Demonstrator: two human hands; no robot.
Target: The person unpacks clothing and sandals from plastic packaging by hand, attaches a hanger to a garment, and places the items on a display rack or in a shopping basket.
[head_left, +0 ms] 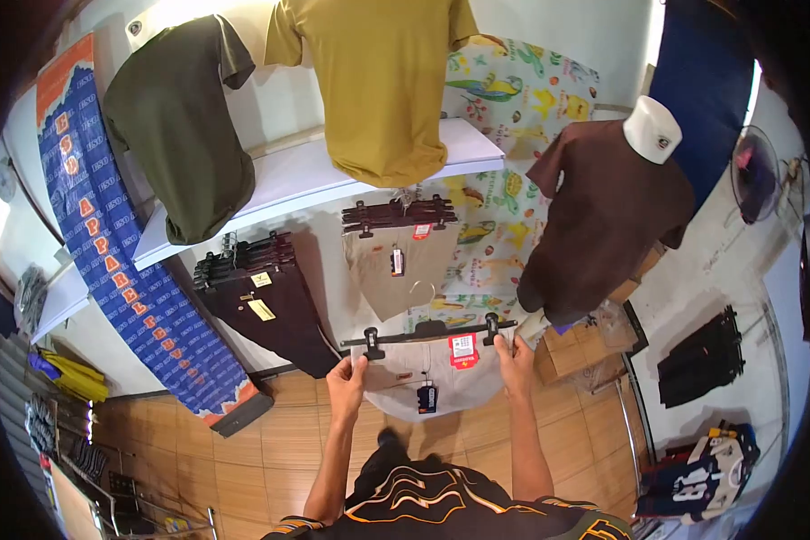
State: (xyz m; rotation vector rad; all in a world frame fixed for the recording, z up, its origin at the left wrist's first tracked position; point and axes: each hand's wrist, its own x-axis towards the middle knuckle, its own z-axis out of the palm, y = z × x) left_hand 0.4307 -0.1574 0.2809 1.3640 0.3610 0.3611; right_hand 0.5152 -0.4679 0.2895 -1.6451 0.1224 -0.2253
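I hold a pair of light grey trousers [479, 389] in front of me, clipped at the waist to a black clip hanger [432, 329]. My left hand [346, 385] is closed on the waistband's left end, just below a clip. At the other end, my right hand [516, 367] pinches the waistband beside the second clip. A red and white label [463, 351] and a dark hang tag [427, 398] show on the trousers. The hanger's hook stands up toward beige trousers [369, 270] hanging on the wall beyond. The lower part of the held trousers is not visible.
Black trousers [274, 315] hang left under a white shelf [288, 184] bearing shirted torso forms. A mannequin in a brown shirt [612, 207] stands right, near cardboard boxes [580, 351]. A blue banner [135, 243] leans at left above the tiled floor [283, 441].
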